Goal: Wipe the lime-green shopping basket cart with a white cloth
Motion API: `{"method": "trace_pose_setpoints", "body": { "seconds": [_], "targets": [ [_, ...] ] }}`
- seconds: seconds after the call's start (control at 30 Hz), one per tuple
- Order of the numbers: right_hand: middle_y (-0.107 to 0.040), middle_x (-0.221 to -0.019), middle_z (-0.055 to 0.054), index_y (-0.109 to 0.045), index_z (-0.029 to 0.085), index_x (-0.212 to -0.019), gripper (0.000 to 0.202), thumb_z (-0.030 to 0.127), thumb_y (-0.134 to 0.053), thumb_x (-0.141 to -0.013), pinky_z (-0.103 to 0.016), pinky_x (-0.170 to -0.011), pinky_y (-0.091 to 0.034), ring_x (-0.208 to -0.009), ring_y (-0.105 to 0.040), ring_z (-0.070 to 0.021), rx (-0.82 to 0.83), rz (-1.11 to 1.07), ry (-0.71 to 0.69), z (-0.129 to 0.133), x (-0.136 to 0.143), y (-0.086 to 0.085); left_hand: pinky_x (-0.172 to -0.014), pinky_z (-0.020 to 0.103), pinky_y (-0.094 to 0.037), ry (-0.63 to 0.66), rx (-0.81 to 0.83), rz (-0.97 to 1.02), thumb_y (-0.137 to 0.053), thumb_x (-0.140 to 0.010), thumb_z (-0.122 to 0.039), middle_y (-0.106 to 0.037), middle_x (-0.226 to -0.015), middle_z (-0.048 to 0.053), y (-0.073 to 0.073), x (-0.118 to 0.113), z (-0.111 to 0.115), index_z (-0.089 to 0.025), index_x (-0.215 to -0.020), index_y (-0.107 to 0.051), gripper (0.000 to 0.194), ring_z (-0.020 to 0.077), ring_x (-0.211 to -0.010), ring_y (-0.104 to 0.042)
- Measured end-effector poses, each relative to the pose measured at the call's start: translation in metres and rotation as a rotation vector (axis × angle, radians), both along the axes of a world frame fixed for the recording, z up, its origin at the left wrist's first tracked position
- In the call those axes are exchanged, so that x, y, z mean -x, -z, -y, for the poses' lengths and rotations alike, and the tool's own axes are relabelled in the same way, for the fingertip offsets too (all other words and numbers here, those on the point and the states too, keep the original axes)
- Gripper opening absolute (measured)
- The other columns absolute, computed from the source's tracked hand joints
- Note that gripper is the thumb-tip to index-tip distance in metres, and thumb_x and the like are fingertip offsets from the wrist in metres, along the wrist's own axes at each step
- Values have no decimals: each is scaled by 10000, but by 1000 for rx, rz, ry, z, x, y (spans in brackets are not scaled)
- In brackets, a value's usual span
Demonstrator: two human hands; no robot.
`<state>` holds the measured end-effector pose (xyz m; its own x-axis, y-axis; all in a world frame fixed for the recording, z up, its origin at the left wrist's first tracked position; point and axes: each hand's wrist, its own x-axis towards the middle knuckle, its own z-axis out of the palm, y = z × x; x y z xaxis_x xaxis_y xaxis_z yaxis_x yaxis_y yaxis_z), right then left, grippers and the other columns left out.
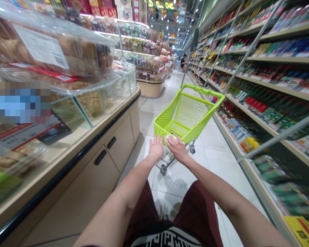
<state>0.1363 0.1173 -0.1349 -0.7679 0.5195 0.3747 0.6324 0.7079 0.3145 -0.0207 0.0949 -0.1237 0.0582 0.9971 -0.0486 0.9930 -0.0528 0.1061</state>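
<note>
A bright green plastic shopping cart (193,118) stands in the aisle ahead of me, its basket holding nothing I can see. My left hand (156,146) lies against the near end of the basket with its fingers stretched upward, holding nothing. Beside it, my right hand (177,148) presses a white cloth or tissue (168,137) to the basket's near wall. Most of that white piece is hidden under the fingers. Below the basket, a metal lower frame and small caster wheels (163,169) show.
On the left runs a display counter (110,151) with glass dividers and clear packs of baked goods (74,51). Tall shelves (275,85) of bottles, boxes and cans line the right. Far down the aisle a person (183,61) is visible.
</note>
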Motion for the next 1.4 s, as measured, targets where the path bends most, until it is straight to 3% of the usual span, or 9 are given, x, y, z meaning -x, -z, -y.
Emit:
{"method": "trace_pose_setpoints", "body": {
  "seconds": [0.13, 0.27, 0.43, 0.77, 0.9, 1.07, 1.17, 1.3, 1.4],
  "targets": [
    [-456, -1298, -102, -478, 173, -1215, 361, 155, -369, -872, -477, -1004, -216, -1242, -330, -241, 11, -171, 204, -9, -3, -28, -1062, 479, -128, 67, -109, -17, -389, -727, -172, -47, -1472, 86, -23, -5, -26, -106, -1377, -127, 704, 252, -1340, -38],
    [-490, -1268, -100, -491, 181, -1198, 360, 140, -362, -864, -427, -970, -269, -1179, -409, -231, 81, -190, 272, -12, -17, -24, -1052, 515, -124, 193, -45, -48, -427, -715, -191, -142, -1459, 94, -38, -15, -41, -128, -1361, -193, 690, 257, -1335, -71],
    [-483, -1277, -85, -489, 192, -1194, 362, 137, -373, -856, -441, -978, -245, -1207, -373, -231, 73, -250, 285, -15, -42, -7, -1041, 542, -121, 263, -105, -62, -464, -696, -209, -304, -1390, 127, -34, -34, -36, -118, -1324, -266, 666, 273, -1312, -153],
    [-474, -1282, -97, -508, 178, -1176, 380, 113, -338, -843, -474, -956, -269, -1218, -357, -255, -11, -355, 434, -13, -105, 4, -1071, 499, -57, 325, -164, -24, -377, -723, -138, -202, -1445, 77, -22, -50, -29, -137, -1360, -197, 662, 216, -1333, -109],
    [-489, -1261, -124, -519, 150, -1169, 390, 98, -337, -828, -468, -960, -265, -1214, -359, -256, -35, -426, 486, -18, -90, 6, -1072, 499, -60, 273, -115, -13, -419, -700, -172, -200, -1445, 87, -27, -53, -31, -117, -1362, -188, 703, 235, -1335, -89],
    [-506, -1247, -109, -513, 155, -1183, 388, 122, -327, -844, -441, -979, -257, -1208, -367, -232, 34, -416, 378, -28, -41, 6, -1063, 514, -105, 317, -76, -5, -460, -693, -220, -227, -1436, 81, -36, -56, -30, -135, -1347, -221, 701, 237, -1326, -134],
    [-490, -1270, -79, -499, 182, -1199, 383, 146, -339, -853, -431, -992, -246, -1224, -347, -220, 31, -402, 316, -28, -36, 8, -1061, 516, -109, 274, -108, -13, -438, -717, -220, -241, -1432, 76, -34, -39, -32, -141, -1336, -244, 654, 226, -1324, -147],
    [-467, -1291, -88, -484, 171, -1214, 414, 108, -347, -828, -454, -1008, -219, -1235, -336, -229, 57, -432, 414, -28, -45, 6, -1049, 527, -133, 94, -69, -36, -427, -719, -210, -165, -1454, 92, -24, -9, -33, -130, -1352, -205, 675, 242, -1330, -124],
    [-438, -1314, -102, -470, 163, -1232, 420, 114, -335, -838, -455, -1010, -232, -1243, -327, -234, 149, -402, 429, -31, -24, -1, -1051, 524, -120, 108, -10, -72, -444, -701, -210, -138, -1460, 85, -15, 1, -27, -142, -1357, -198, 704, 242, -1334, -111]
  ]
}}
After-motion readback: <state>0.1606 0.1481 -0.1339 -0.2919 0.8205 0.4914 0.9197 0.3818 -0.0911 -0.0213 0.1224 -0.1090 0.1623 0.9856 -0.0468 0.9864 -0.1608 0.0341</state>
